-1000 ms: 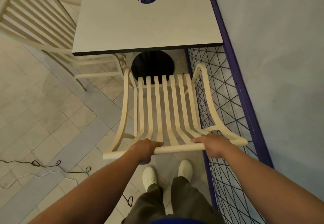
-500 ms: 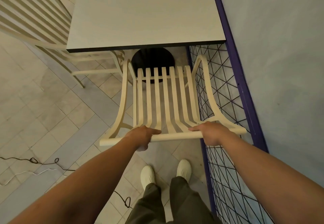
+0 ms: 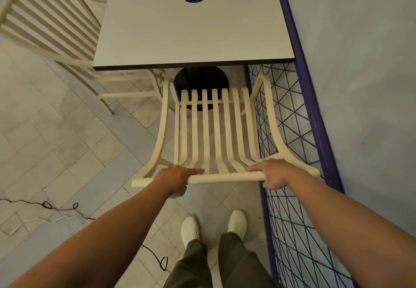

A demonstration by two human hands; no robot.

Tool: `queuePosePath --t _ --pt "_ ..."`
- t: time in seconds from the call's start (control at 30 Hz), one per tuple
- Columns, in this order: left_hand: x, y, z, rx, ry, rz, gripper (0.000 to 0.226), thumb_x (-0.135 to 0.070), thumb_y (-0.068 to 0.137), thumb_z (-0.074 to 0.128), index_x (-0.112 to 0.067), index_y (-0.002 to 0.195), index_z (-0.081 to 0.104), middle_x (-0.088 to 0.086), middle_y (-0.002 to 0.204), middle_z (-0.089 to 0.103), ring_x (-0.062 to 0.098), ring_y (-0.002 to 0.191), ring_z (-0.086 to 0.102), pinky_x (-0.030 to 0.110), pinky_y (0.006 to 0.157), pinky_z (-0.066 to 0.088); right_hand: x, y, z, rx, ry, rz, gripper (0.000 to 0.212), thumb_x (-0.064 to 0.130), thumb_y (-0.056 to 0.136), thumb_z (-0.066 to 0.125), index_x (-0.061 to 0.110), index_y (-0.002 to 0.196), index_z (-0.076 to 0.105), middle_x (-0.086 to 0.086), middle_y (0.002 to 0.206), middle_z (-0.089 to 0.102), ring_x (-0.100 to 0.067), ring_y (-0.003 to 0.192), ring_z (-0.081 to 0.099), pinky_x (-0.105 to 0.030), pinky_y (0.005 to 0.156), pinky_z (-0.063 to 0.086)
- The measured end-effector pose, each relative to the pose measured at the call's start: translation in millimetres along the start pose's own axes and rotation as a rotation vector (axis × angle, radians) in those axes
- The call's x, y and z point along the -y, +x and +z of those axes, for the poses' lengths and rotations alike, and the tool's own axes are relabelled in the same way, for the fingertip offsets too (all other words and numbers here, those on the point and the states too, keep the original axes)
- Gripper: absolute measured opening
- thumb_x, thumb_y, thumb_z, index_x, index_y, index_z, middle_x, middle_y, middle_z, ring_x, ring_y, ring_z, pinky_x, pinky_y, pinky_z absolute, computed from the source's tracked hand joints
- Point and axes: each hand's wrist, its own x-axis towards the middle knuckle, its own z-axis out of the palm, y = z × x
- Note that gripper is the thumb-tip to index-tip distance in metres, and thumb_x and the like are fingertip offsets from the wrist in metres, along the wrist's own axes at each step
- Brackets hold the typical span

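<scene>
- The left hand (image 3: 177, 176) is gripping the chair (image 3: 216, 130) by its top rail.
- The right hand (image 3: 273, 173) is gripping the same rail, further right.
- The chair's seat is lying beyond both hands, by the table (image 3: 191, 35).

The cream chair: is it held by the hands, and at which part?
Yes. The left hand and the right hand both grip the cream chair by the top rail of its backrest, one toward each end.
</scene>
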Motion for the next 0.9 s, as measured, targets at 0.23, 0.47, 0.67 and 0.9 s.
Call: queuePosePath --t 0.23,0.47,0.67,0.9 --pt "7 8 0 -0.022 0.035 0.011 0.079 -0.013 0.089 0.069 -0.053 0.146 0.032 0.0 0.121 0.06 0.023 0.103 0.061 0.04 0.087 0.054 6 6 0 -0.008 -0.058 0.034 0.084 0.005 0.083 0.056 0.056 0.144 0.027 0.001 0.11 0.054 -0.011 0.075 0.05 -0.029 0.067 0.044" --pt "18 17 -9 -0.024 0.024 0.03 0.078 -0.013 0.088 0.071 -0.052 0.145 0.035 -0.002 0.118 0.062 0.021 0.1 0.062 0.039 0.086 0.055 9 15 -5 -0.021 -0.062 0.039 0.086 0.004 0.083 0.056 0.056 0.144 0.027 0.0 0.114 0.055 -0.01 0.074 0.05 -0.029 0.065 0.045" --pt "14 25 -12 -0.027 0.026 0.026 0.077 -0.014 0.088 0.072 -0.051 0.145 0.036 -0.002 0.118 0.061 0.022 0.098 0.063 0.037 0.084 0.055 2 18 -10 -0.026 -0.069 0.047 0.083 0.005 0.083 0.057 0.055 0.144 0.029 -0.001 0.121 0.055 -0.007 0.071 0.049 -0.023 0.053 0.037" --pt "13 26 -14 -0.034 0.027 0.042 0.075 -0.014 0.088 0.071 -0.049 0.145 0.038 -0.002 0.121 0.062 0.022 0.101 0.063 0.038 0.087 0.054 1 17 -12 -0.043 -0.076 0.05 0.078 0.011 0.085 0.058 0.055 0.143 0.03 0.0 0.122 0.056 -0.005 0.067 0.043 -0.026 0.059 0.038"
